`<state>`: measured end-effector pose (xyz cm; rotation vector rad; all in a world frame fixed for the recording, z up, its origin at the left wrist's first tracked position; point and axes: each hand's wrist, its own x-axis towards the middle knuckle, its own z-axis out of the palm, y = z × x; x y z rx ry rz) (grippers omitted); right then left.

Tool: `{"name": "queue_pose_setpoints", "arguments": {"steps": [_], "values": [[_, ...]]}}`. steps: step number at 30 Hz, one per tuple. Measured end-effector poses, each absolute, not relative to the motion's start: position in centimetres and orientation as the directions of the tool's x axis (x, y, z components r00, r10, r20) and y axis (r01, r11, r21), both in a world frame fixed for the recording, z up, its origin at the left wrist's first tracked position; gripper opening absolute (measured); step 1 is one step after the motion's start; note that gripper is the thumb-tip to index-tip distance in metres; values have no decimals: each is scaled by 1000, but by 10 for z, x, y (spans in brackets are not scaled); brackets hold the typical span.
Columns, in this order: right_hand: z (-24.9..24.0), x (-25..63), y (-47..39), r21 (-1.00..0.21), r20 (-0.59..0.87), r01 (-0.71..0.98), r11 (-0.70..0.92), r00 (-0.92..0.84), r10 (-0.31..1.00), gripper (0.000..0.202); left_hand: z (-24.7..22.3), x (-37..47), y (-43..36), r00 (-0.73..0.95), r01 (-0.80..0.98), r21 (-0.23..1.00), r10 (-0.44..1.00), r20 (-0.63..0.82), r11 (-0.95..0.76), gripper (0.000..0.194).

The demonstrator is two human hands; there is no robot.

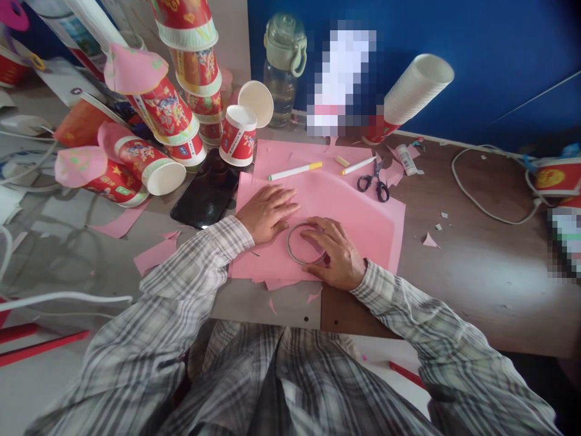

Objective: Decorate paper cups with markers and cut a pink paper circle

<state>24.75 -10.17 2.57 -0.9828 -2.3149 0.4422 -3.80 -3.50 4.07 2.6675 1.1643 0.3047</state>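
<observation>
Pink paper point(358, 212) lies in sheets on the desk in front of me. My left hand point(267, 213) rests flat on its left part, fingers stretched out and holding nothing. A thin grey ring point(290, 247) lies on the paper, with pink showing through its middle. Thumb and fingers of my right hand point(338, 254) grip the ring's right side from above. Beyond my hands are a marker point(295, 171) with a yellow end, a second marker point(358, 166) and dark-handled scissors point(376, 180).
Stacked red paper cups point(200, 72) stand at the back left, some with pink paper cones. A black phone point(206, 194) lies left of the paper. Behind are a water bottle point(284, 69) and a leaning cup stack point(415, 91). A glue stick point(406, 159) and cable point(458, 181) lie right.
</observation>
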Motion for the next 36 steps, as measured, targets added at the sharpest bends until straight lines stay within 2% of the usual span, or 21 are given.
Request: {"name": "queue_pose_setpoints", "arguments": {"steps": [3, 8, 13, 21, 28, 36], "values": [[26, 247, -101, -505, 383, 541, 673, -559, 736, 78, 42, -41, -34, 686, 637, 363, 715, 135, -680, 58], [33, 247, -100, -497, 342, 553, 668, -583, 737, 84, 42, -44, -32, 712, 609, 386, 692, 120, -693, 87], [38, 249, -97, -501, 363, 513, 697, -606, 708, 83, 43, -42, -31, 709, 601, 393, 691, 140, -696, 81], [38, 263, -93, -607, 282, 478, 635, -618, 734, 103, 55, -39, -33, 684, 650, 413, 728, 47, -638, 84], [40, 265, -85, -617, 281, 439, 653, -652, 704, 82, 47, -43, -28, 686, 634, 438, 725, 60, -637, 94], [39, 264, -82, -612, 274, 449, 651, -652, 707, 83, 36, -45, -25, 688, 617, 425, 716, 116, -662, 109]]}}
